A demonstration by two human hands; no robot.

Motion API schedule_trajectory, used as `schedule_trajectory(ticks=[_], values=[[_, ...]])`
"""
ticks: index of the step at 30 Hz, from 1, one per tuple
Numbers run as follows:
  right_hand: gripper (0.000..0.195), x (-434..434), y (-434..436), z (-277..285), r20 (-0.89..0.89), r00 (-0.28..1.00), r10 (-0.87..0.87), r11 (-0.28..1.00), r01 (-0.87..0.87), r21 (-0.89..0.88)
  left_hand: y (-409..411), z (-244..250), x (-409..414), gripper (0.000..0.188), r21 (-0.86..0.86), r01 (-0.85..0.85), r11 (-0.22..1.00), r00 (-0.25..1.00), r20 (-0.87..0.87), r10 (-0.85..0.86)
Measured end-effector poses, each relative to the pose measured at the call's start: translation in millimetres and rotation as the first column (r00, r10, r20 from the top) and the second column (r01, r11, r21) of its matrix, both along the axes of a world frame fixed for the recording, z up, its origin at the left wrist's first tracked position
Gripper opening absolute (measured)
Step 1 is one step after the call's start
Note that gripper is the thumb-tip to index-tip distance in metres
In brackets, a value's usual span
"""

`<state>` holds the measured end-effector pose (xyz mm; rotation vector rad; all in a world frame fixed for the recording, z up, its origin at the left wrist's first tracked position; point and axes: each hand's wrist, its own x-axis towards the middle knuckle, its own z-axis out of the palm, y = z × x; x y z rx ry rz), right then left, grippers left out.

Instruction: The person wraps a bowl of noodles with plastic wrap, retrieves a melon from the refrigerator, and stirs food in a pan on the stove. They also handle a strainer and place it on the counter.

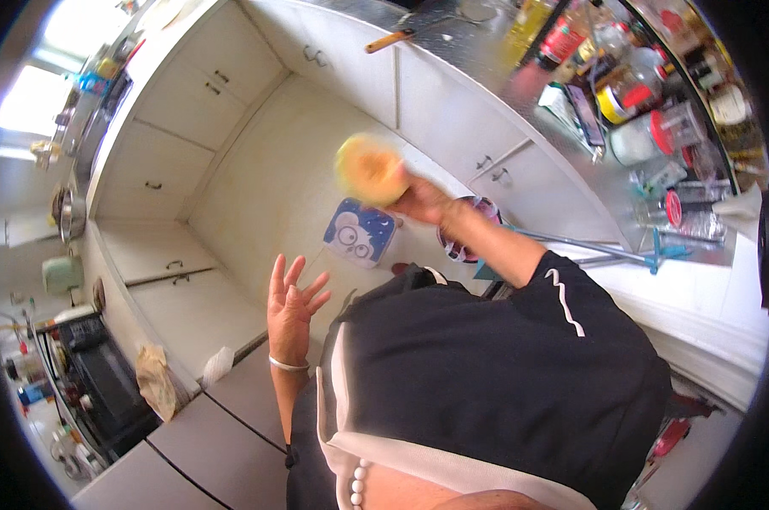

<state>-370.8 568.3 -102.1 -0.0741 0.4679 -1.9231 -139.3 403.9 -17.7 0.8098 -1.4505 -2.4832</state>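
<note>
My right hand (pixel 419 196) is stretched out over the floor and grips a piece of melon (pixel 372 169), whose orange hollowed flesh faces up inside a pale yellow-green rind; it is somewhat blurred. My left hand (pixel 295 306) is raised at the left of my body, palm showing and fingers spread, holding nothing, with a bangle at its wrist. Below the melon, a small stool or mat with a blue cartoon-animal top (pixel 361 233) rests on the floor. A pink-and-black basket or bin (pixel 480 210) is partly hidden behind my right forearm.
White cabinets (pixel 174 134) line the floor. Bottles and jars (pixel 639 137) crowd the counter at the upper right, where a wooden-handled utensil (pixel 391 41) overhangs the edge. A blue-grey pole (pixel 588 247) lies near my right elbow. A metal bowl (pixel 72 217) and black stove (pixel 98 376) are at left.
</note>
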Motion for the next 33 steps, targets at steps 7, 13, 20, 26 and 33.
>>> schedule_trajectory(ticks=[7, 13, 20, 26, 33], values=[[0.053, -207.6, 54.6, -20.1, -0.269, 0.819, -0.507, 0.797, 0.565, 0.215, -14.0, -26.7, 96.6, 0.047, 0.054, -0.458, 0.887, 0.872, 0.219, 0.437], [0.044, -313.7, 72.0, -24.3, -0.564, 0.494, -0.662, 0.377, 0.870, 0.318, 4.4, -40.5, 152.4, 0.042, 0.147, -0.686, 0.712, 0.722, 0.251, 0.644], [0.048, -341.2, 62.1, -39.0, -0.789, 0.470, -0.396, 0.146, 0.880, 0.451, 13.3, -35.5, 146.2, 0.041, 0.176, -0.719, 0.673, 0.695, 0.202, 0.690], [0.065, -330.5, 73.7, -46.2, -0.560, 0.639, -0.528, 0.144, 0.717, 0.682, -2.7, -34.9, 130.1, 0.040, 0.161, -0.692, 0.704, 0.720, 0.236, 0.653], [0.022, -188.9, 44.1, -101.6, -0.914, 0.404, 0.037, 0.246, 0.883, 0.400, -58.2, -56.8, 153.0, 0.038, 0.203, -0.683, 0.702, 0.730, 0.203, 0.652]])
